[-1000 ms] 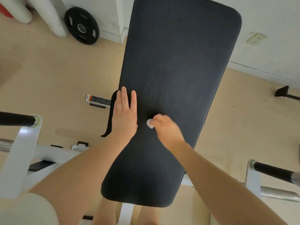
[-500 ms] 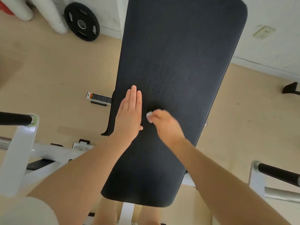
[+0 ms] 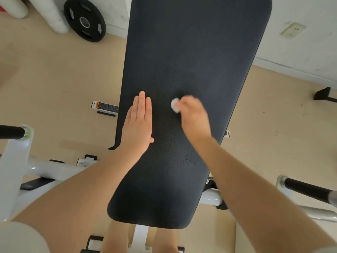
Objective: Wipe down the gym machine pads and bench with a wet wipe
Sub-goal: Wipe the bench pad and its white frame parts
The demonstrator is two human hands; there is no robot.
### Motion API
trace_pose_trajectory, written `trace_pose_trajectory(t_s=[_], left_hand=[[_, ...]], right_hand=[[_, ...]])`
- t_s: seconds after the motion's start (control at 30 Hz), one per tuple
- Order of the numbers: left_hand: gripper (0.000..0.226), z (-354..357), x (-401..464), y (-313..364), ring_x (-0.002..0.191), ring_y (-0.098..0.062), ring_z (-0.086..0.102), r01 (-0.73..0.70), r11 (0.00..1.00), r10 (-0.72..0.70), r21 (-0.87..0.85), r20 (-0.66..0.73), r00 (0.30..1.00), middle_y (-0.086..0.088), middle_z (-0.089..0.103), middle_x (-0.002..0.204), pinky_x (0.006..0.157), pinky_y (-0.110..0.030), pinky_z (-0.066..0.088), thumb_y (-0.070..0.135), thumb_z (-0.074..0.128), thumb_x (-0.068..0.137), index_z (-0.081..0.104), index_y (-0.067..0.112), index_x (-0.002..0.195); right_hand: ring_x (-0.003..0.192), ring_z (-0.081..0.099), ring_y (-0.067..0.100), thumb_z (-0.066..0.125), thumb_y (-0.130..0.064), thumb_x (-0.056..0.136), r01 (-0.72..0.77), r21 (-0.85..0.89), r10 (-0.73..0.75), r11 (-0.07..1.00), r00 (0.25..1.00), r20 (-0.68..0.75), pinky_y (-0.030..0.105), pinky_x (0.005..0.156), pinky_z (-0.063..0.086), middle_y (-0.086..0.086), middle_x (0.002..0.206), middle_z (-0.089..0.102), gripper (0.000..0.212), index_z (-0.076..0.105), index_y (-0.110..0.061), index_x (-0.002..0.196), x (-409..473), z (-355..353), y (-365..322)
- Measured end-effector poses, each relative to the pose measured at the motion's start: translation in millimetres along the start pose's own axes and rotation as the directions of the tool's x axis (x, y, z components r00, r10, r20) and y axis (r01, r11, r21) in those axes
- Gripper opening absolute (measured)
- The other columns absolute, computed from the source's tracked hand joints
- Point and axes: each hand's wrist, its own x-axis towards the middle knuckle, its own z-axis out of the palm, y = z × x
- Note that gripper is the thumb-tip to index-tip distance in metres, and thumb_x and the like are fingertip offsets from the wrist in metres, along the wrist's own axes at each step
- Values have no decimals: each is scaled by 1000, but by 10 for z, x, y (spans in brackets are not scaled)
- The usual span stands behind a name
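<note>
The right hand (image 3: 194, 115) clenches a balled white wet wipe (image 3: 175, 105) against the black bench pad (image 3: 191, 52), near the pad's middle. The left hand (image 3: 138, 121) lies flat, fingers straight and together, pressing the pad's edge at about nine o'clock from the wipe. The pad's long axis runs from six o'clock toward twelve, and most of its unwiped-looking length stretches away at twelve o'clock from the wipe. The right hand is the nearer one to that stretch, so the next strokes likely push upward along the axis.
</note>
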Motion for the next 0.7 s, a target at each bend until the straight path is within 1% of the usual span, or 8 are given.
trace_pose_trajectory(t_s=[0.1, 0.17, 0.23, 0.3, 0.37, 0.43, 0.57, 0.7], left_hand=[[119, -34, -19, 56, 142, -34, -9, 35, 999, -35, 19, 17, 999, -19, -16, 153, 112, -37, -4, 35, 74, 74, -15, 1, 143], [117, -40, -35, 98, 142, -35, -10, 50, 998, -51, 26, 12, 999, -19, -17, 153, 110, -37, -7, 34, 74, 75, -15, 1, 143], [119, -52, -50, 133, 142, -34, -12, 27, 999, -27, 22, 8, 1000, -18, -18, 153, 108, -38, -10, 37, 73, 74, -17, 2, 143], [120, -62, -27, 178, 142, -34, -9, -50, 998, 51, 33, -29, 998, -18, -14, 154, 109, -38, -9, 41, 74, 71, -13, 3, 144], [117, -59, 20, 259, 143, -35, -2, -139, 988, 143, 68, -56, 988, -17, -6, 155, 109, -38, -5, 42, 76, 69, -3, 3, 146], [110, -11, 72, 356, 143, -35, 1, -168, 981, 172, 98, -43, 984, -16, -5, 156, 111, -38, -2, 38, 73, 74, -2, 4, 147], [96, 50, 106, 433, 143, -36, 6, -117, 989, 125, 86, -98, 987, -17, 2, 156, 113, -39, 6, 21, 70, 80, 3, 2, 146], [110, 5, 83, 426, 143, -34, -3, -129, 987, 132, 100, -27, 991, -16, -9, 155, 114, -38, 2, 28, 73, 76, -9, 2, 145]], right_hand=[[81, 34, 14, 34, -14, 93, 97, 21, -99, 995, 969, 228, 29, 67, 36, -4, 85, 37, 26, 60, -9, 91, -583, 165, 9], [85, 30, 13, 27, -12, 87, 127, 33, -131, 991, 952, 275, 29, 72, 34, -5, 94, 34, 40, 62, -9, 106, -652, 163, 34], [83, 31, 13, 27, -13, 83, 71, 62, -81, 996, 981, 177, 25, 72, 29, -5, 94, 36, 39, 63, -25, 94, -420, -1, 76], [77, 36, 11, 37, -19, 87, -70, 107, 73, 992, 997, -24, 22, 67, 27, -8, 85, 40, 24, 48, -36, 74, -33, -252, 186], [67, 41, 5, 52, -30, 86, -179, -12, 172, 984, 964, -204, 21, 62, 31, -8, 79, 45, 17, 53, -23, 71, 333, -474, 405], [65, 44, 1, 54, -34, 85, -228, -57, 209, 972, 950, -231, 21, 62, 33, -7, 85, 49, 21, 59, -13, 85, 525, -574, 555], [72, 47, 11, 48, -26, 90, -131, -100, 113, 986, 979, -171, 26, 62, 32, -3, 84, 49, 20, 58, -8, 87, 301, -407, 392], [91, 51, 28, 42, 3, 88, 118, -176, -103, 977, 990, 95, 28, 70, 33, 13, 101, 56, 26, 62, -3, 102, -302, -129, 343]])
